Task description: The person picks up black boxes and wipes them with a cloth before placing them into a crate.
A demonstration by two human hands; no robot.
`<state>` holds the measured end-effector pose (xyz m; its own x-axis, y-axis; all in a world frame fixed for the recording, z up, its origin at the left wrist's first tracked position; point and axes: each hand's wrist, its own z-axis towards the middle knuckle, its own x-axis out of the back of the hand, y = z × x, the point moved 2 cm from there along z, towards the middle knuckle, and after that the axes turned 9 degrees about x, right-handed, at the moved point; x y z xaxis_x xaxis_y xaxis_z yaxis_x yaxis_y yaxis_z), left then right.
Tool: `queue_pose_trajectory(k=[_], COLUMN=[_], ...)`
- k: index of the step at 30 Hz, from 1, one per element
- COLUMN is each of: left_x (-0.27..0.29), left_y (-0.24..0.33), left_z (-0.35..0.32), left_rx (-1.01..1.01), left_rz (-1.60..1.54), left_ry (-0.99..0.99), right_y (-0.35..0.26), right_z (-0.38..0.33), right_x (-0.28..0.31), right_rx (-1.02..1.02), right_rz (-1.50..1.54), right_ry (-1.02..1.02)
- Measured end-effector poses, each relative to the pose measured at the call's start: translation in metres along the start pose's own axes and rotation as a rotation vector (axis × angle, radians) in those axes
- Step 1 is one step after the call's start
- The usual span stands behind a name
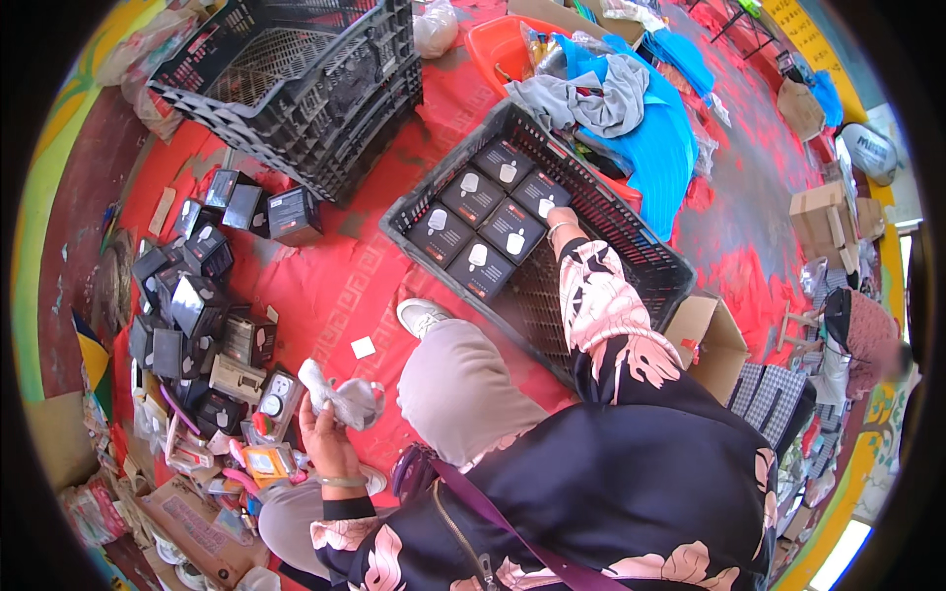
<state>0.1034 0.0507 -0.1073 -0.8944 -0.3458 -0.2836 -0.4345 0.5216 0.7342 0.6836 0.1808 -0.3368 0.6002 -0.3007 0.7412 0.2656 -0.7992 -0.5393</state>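
1. Grey cloth [345, 402], crumpled, sits in our left hand [325, 433], whose fingers close around it low on our left side, near the left knee.
2. Our right hand [562, 219] reaches well forward into the dark plastic crate [631, 246]; its fingers rest at the edge of a black box [541, 193], and we cannot tell whether they grip it or only touch it.
3. The black boxes lie in two neat rows inside the crate, ahead and to the right of us, the rows running diagonally away; the right hand is much the nearer.
4. The right arm is stretched nearly straight, its floral sleeve [596, 295] over the crate wall; the left forearm is bent close to the body.
5. A loose heap of boxes [187, 295] lies on the red floor [325, 276] to our left, with stacked empty crates [296, 79] beyond.
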Motion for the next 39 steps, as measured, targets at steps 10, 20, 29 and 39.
queue_pose_trajectory(k=[10,20,29,39], left_x=[0.007,0.021,0.171,0.221], left_y=[0.028,0.051,-0.044,0.035], left_z=[-0.01,-0.056,0.079,0.217], left_rx=[-0.09,-0.074,0.334,0.074], left_rz=[-0.18,-0.452,-0.504,0.279], left_ry=[-0.05,-0.367,0.403,0.758], right_y=[-0.266,-0.249,-0.263,-0.266], right_z=[-0.438,-0.534,-0.518,-0.55], right_x=[0.015,-0.015,-0.03,-0.038], right_rx=[1.726,1.134,0.416,0.562], right_rz=[0.068,0.523,0.854,0.746], right_ry=[-0.822,-1.252,-1.113,-1.298])
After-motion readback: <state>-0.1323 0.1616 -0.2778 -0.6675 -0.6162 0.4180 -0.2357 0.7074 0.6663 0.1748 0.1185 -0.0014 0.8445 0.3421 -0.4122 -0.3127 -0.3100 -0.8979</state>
